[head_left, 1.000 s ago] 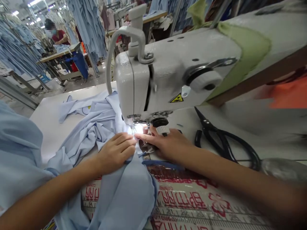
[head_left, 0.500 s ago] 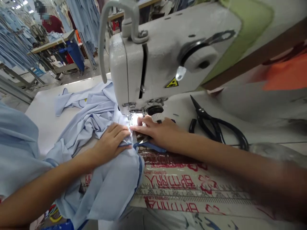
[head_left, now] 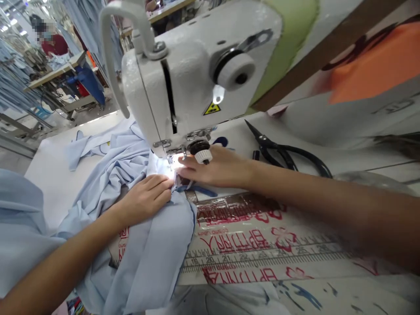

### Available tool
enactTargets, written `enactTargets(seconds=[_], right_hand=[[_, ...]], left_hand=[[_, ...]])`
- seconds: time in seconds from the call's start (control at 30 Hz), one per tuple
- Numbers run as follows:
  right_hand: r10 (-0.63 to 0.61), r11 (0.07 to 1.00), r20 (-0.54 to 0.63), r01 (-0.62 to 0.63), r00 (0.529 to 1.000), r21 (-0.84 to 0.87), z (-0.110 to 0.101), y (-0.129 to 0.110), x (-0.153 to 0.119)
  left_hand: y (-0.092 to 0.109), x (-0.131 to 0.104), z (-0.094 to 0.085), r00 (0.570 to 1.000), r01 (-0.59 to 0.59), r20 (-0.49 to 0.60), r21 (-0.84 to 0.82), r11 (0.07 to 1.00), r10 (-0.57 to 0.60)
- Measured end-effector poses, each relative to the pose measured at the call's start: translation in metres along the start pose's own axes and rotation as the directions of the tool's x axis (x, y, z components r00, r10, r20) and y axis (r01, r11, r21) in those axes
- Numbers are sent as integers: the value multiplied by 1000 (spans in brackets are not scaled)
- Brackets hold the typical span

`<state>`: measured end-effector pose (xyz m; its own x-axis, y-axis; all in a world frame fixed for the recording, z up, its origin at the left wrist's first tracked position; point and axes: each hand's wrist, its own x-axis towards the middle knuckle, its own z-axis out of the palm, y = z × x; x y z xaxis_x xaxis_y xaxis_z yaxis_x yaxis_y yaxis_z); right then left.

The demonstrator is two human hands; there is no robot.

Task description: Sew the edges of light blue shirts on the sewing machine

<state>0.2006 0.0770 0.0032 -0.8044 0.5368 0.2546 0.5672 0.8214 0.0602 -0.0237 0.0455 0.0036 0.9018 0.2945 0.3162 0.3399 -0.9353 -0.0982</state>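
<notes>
Here, the pale-blue cloth (head_left: pixel 160 245) lies bunched over the left of the white surface (head_left: pixel 46 175), runs in at the needle end of the sewing machine (head_left: pixel 193 83), and spreads as a smoother panel toward the near edge. Left hand (head_left: pixel 146 199): palm down on the cloth just before the needle end, fingers close together; we judge it set there to keep the fabric flat. Whether it also pinches a fold, we cannot tell. Right hand (head_left: pixel 216 168): opposite, fingers bent in, tips partly lost in glare; we cannot tell what it grips. We read the pair as steadying both sides.

Surroundings: a ruler-printed strip (head_left: pixel 249 243) lies along the near edge, partly beneath the panel. Black scissors (head_left: pixel 282 151) rest right of the machine; the right forearm (head_left: pixel 295 186) lies between them and the near edge, hindering reach. We note a white knob (head_left: pixel 202 156) obscuring part of the right hand. Beyond the far-left corner sits a person (head_left: pixel 54 46).
</notes>
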Motion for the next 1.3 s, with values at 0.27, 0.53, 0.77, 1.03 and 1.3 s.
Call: enactTargets(seconds=[0.27, 0.53, 0.77, 1.03, 1.3], right_hand=[[14, 996, 45, -18, 999, 82, 3, -1, -14], [47, 994, 58, -53, 997, 97, 2, -4, -14], [9, 991, 39, -14, 999, 130, -1, -10, -14], [-73, 989, -17, 74, 997, 132, 1, -13, -19], [22, 997, 31, -25, 999, 79, -1, -13, -15]], left_hand=[[-2, 5, 1, 982, 181, -23, -184, 966, -188], [10, 9, -3, 991, 132, 31, -32, 991, -131], [13, 12, -8, 901, 412, -10, -286, 865, -433], [17, 14, -7, 985, 170, 18, -30, 985, -169], [35, 16, 2, 974, 228, -7, 60, 972, -228]])
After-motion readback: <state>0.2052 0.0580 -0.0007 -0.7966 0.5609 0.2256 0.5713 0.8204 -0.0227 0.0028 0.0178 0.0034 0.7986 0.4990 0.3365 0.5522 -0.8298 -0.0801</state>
